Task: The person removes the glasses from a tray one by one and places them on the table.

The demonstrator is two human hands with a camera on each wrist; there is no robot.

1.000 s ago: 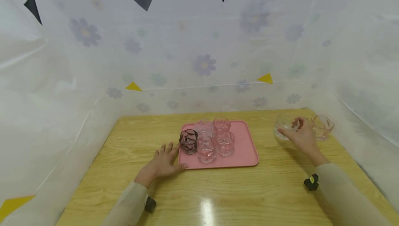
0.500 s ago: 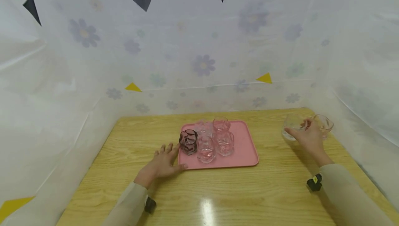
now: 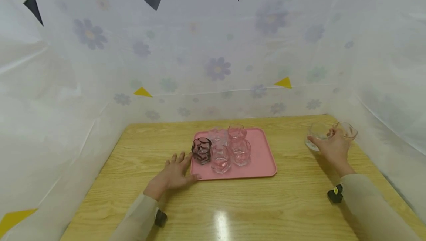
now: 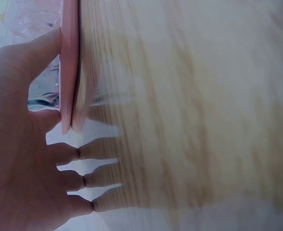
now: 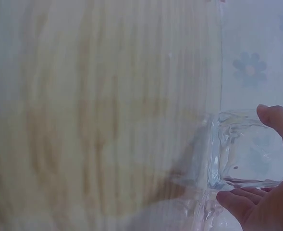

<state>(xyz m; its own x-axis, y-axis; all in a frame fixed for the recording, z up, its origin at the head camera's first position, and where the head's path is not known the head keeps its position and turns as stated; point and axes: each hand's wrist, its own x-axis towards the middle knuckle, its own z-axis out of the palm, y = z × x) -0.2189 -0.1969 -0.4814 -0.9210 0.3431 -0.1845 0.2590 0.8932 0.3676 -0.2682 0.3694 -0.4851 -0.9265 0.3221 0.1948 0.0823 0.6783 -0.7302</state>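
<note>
My right hand (image 3: 334, 151) grips a clear glass cup (image 3: 313, 138) at the table's far right, thumb on one side and fingers on the other. In the right wrist view the cup (image 5: 249, 149) has its base at the tabletop. Right beside it, partly behind my fingers, is a pink-tinted glass (image 3: 348, 132) with a wavy rim. My left hand (image 3: 173, 173) lies spread at the left edge of a pink tray (image 3: 261, 161); in the left wrist view the thumb touches the tray's rim (image 4: 69, 72) and several fingertips rest on the table.
On the tray's left and middle stand a dark purple glass cup (image 3: 201, 152) and several clear or pinkish glass cups (image 3: 220, 161), close together. The wooden table (image 3: 249, 207) meets white flowered sheeting (image 3: 217, 85) at the back and both sides.
My right hand has moved right with the clear cup, up close to the pink-tinted glass. The left hand, the tray and its cups have stayed put.
</note>
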